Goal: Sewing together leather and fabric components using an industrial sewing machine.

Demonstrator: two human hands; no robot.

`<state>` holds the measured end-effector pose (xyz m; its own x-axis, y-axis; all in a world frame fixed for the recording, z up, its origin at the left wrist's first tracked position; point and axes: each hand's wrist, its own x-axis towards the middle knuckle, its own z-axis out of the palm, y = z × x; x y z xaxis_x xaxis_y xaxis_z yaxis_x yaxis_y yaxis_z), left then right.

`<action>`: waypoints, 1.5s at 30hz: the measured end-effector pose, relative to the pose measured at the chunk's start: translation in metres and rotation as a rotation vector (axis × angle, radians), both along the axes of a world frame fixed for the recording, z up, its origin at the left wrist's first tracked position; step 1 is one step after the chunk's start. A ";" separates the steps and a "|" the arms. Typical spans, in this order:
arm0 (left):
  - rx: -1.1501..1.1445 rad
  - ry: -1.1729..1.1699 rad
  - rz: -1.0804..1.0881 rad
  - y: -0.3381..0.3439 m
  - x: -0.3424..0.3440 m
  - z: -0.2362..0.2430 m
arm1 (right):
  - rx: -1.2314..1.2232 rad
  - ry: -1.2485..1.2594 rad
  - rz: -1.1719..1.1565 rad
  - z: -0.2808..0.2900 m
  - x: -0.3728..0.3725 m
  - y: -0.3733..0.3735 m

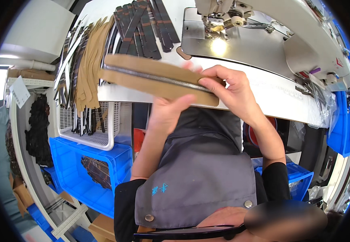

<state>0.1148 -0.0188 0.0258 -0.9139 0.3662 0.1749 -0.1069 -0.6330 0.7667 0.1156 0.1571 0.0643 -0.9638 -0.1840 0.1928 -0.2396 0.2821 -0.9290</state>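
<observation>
Zipper panel (142, 85), tan with a central row of metal teeth (154, 77), was positioned between both hands over the near edge of the white tabletop (271, 90), its long axis running from upper left to lower right, roughly crosswise to the operator. Right hand (236, 89) was located at the right end, thumb and index finger clamped on the cloth at the teeth; this hand was nearer the sewing machine (237, 20). Left hand (169, 113) met the lower edge near mid-length, thumb over the front face; closure of its remaining fingers, blurred and largely hidden, could not be determined. The free left end pointed toward the bundle of tan strips (90, 64).
</observation>
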 end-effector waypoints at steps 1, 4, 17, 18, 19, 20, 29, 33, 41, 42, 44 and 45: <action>-0.318 -0.019 0.064 0.002 0.009 -0.008 | -0.020 0.059 0.044 0.001 0.001 0.001; -0.296 -0.200 0.175 0.005 0.012 -0.010 | 0.073 0.343 -0.217 0.002 -0.001 0.012; -0.619 0.146 0.322 0.012 0.020 0.005 | 0.813 0.710 -0.101 -0.012 0.031 0.019; -0.620 0.146 0.325 0.012 0.021 0.005 | 0.917 0.705 -0.050 -0.005 0.032 0.017; -0.678 0.193 0.327 0.012 0.021 0.005 | 1.021 0.697 0.001 -0.003 0.033 0.016; -0.735 0.238 0.327 0.012 0.022 0.004 | 1.018 0.695 0.002 -0.004 0.033 0.015; -0.623 0.020 0.294 0.017 0.015 -0.005 | 0.440 0.600 -0.159 -0.023 0.002 0.033; -0.534 -0.079 0.268 0.017 0.009 -0.009 | 0.338 0.362 -0.219 -0.027 0.009 0.050; -0.614 0.040 0.349 -0.013 0.029 -0.011 | 0.158 -0.231 0.068 -0.016 0.017 -0.005; -0.458 -0.038 0.384 -0.021 0.032 -0.006 | 0.142 -0.277 0.072 -0.015 0.029 -0.006; 0.150 -0.372 0.443 -0.041 0.032 0.006 | 0.056 -0.343 0.205 -0.028 0.045 -0.011; 0.096 -0.367 0.592 -0.059 0.037 0.015 | 0.079 -0.294 0.262 -0.033 0.046 -0.021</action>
<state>0.1514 -0.0775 0.0403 -0.9610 -0.2132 -0.1761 0.0360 -0.7279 0.6847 0.1614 0.1359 0.0317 -0.8941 -0.4343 -0.1091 -0.0400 0.3202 -0.9465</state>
